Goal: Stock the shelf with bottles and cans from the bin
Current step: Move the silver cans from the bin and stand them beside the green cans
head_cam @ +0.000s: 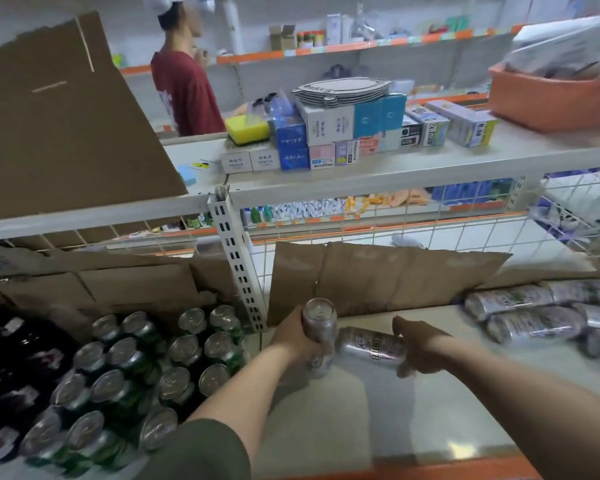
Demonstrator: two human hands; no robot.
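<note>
My left hand (293,337) grips a silver can (320,323) held upright just above the shelf board (361,420), close to the white upright post. My right hand (418,348) holds a second silver can (369,344) lying on its side on the board, its end almost touching the upright can. Several more silver cans (534,310) lie on their sides at the right end of the shelf. Green cans (146,368) stand packed in rows on the shelf section to the left.
Brown cardboard sheets (378,278) lean against the wire mesh back. Dark packets (11,368) sit at far left. The upper shelf (430,168) carries small boxes, a yellow sponge and an orange basket (551,98). A person in a red shirt (184,88) stands beyond the shelving.
</note>
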